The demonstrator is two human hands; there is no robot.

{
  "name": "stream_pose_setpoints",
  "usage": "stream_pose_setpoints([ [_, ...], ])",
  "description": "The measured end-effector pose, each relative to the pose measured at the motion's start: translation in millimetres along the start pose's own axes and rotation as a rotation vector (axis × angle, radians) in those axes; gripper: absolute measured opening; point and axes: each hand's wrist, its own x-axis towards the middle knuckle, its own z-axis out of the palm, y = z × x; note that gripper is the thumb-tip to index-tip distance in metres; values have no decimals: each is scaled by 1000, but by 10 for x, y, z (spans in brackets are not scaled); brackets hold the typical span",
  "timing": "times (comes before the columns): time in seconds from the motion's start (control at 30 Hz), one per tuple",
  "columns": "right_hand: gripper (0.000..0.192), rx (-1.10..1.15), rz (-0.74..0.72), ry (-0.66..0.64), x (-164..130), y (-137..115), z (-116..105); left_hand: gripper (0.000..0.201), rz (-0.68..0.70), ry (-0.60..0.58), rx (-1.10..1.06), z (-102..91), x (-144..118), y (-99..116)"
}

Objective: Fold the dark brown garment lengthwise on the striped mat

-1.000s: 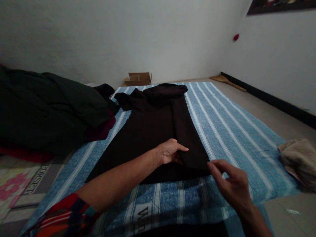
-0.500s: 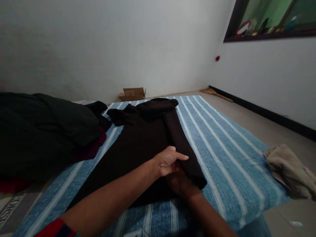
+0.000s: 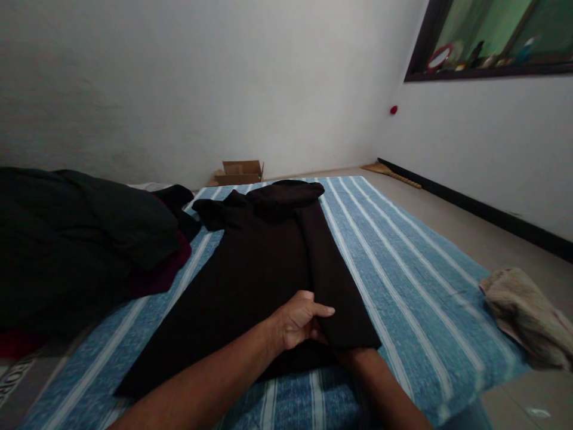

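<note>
A black long garment (image 3: 264, 269), seemingly a top, lies spread on the blue striped cloth (image 3: 403, 286), its far end bunched up. A flat strip of it, like a sleeve or folded side, runs down its right edge. My left hand (image 3: 301, 319) grips this strip's inner edge near the front hem, thumb on top and fingers curled underneath. The fabric at the strip's front end covers my right hand (image 3: 358, 356); only its wrist side shows, and its fingers are hidden.
Dark clothes (image 3: 85, 233) are heaped on the left, with a maroon piece (image 3: 165, 269) under them. A beige cloth (image 3: 523, 310) hangs at the right corner. Beyond the far edge are a cardboard box (image 3: 242, 172) and a broom (image 3: 389, 173) on the floor.
My left hand has moved slightly towards me, still gripping the strip. My right hand has slipped under the fabric, and the strip's front end now lies wider and flatter.
</note>
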Motion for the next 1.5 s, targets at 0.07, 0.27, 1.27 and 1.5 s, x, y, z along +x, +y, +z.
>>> stream_pose_setpoints([
  [0.07, 37, -26, 5, 7, -101, -20, -82, 41, -11, 19, 23, -2, 3, -28],
  [0.27, 30, -165, -60, 96, -469, -274, -468, 27, 0, 97, 183, 4, 25, -107],
  [1.27, 45, -298, -352, 41, -266, 0, -456, 24, 777, 615, 1554, -341, -441, -514],
  [1.5, 44, -249, -347, 25, -287, 15, -459, 70, 359, 745, 1602, -600, -545, -573],
])
